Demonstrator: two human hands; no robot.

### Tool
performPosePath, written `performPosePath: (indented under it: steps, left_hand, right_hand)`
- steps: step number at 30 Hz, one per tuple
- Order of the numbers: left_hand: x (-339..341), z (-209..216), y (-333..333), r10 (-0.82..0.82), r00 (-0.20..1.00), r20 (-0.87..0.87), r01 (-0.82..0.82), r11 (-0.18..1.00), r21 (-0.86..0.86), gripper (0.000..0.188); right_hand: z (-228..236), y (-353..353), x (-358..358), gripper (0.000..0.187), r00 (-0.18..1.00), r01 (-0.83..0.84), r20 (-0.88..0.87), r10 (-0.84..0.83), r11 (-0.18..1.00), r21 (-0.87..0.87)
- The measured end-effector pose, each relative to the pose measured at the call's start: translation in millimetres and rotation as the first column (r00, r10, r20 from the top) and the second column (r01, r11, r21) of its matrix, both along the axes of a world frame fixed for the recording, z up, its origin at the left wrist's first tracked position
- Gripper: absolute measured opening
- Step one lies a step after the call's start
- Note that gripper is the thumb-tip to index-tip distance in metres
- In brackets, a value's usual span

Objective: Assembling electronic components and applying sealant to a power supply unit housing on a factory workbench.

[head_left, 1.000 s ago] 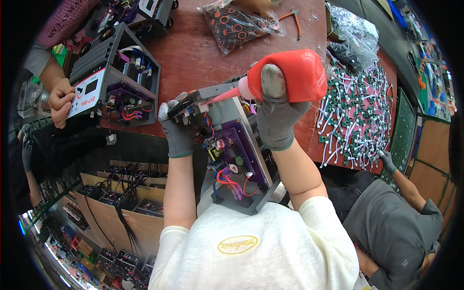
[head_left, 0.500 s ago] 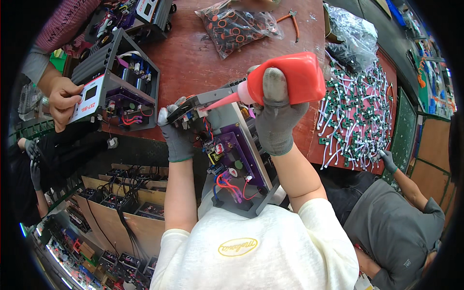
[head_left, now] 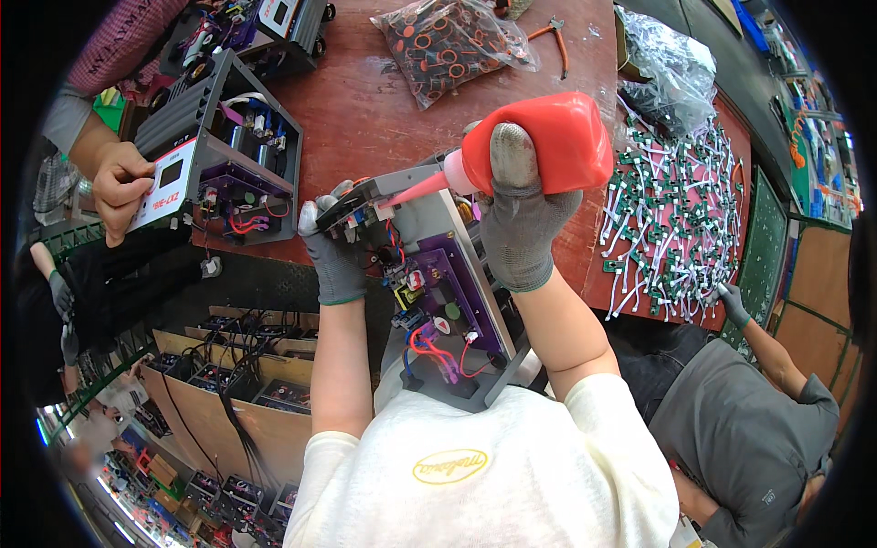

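My right hand (head_left: 525,210), in a grey glove, grips a red squeeze bottle (head_left: 557,146) tilted on its side. Its long pink nozzle slants down to the left, with the tip at the parts on the back of a grey front panel (head_left: 384,187). Wrapped round the left end of that panel is my gloved left hand (head_left: 331,251). The panel belongs to an open electronic unit (head_left: 448,301), which leans against my body and the table edge. Inside it show a purple circuit board (head_left: 470,292), a pale metal plate and red and blue wires (head_left: 429,347).
On the red table (head_left: 347,110) lie a clear bag of black and orange rings (head_left: 448,50), orange-handled pliers (head_left: 557,41) and, at right, many small green boards with white leads (head_left: 671,219). Another person's hand (head_left: 121,187) holds a similar unit (head_left: 242,155) at left. A grey-shirted person (head_left: 744,429) sits at right.
The red bottle and my right hand have shifted very slightly left. My left hand and the unit stay nearly still. A person has come into view at the far lower left.
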State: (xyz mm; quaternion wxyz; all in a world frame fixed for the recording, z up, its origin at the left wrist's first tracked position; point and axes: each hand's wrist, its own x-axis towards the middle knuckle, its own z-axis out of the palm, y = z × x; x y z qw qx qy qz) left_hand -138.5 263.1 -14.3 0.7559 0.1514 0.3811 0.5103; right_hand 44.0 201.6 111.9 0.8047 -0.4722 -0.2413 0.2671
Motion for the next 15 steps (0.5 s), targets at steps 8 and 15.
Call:
performPosePath:
  steps: [8, 15]
  left_hand:
    - [4.9, 10.1, -1.6, -0.073, 0.997, 0.013, 0.072, 0.994, 0.082, 0.036]
    - [1.3, 1.8, 0.9, -0.025, 0.999, 0.041, 0.023, 0.999, 0.039, 0.036]
  right_hand:
    - [-0.2, -0.6, 2.0, 0.017, 0.997, 0.026, 0.070, -0.026, 1.000, 0.003]
    - [0.3, -2.3, 1.8, 0.015, 0.999, 0.025, -0.028, -0.026, 0.999, -0.029]
